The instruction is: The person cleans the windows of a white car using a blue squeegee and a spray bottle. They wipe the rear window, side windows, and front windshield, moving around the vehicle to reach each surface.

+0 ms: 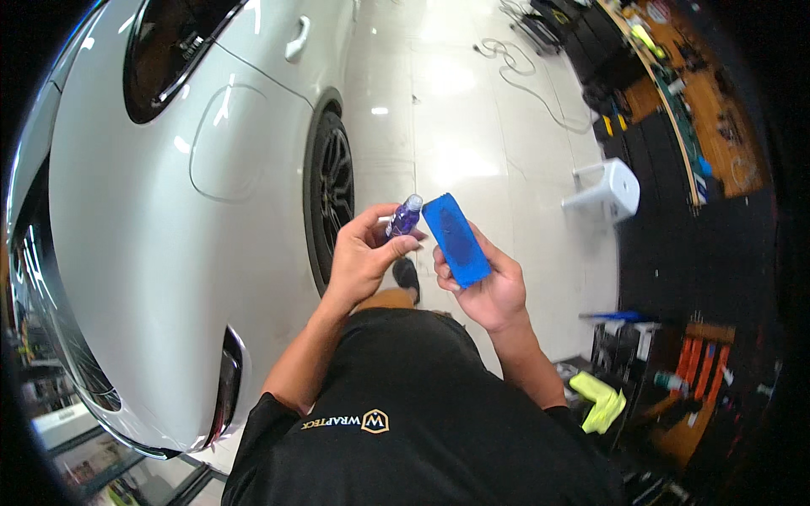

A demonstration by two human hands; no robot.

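My left hand [364,255] is closed around a small purple bottle [403,220] with a clear, pale top, tilted toward the right. In my right hand [496,288] rests a blue rectangular applicator block [456,239], its broad face turned up, with a darker damp-looking patch in the middle. Bottle and block are close together but apart, in front of my body. The fingers of my right hand wrap behind the block and are partly hidden.
A glossy white car [160,253] stands along my left, its black wheel [331,190] near my left hand. To the right are a white stool [614,190], a cluttered wooden workbench [717,93] and a yellow-green cloth [599,403]. A cable [540,93] lies on the pale floor.
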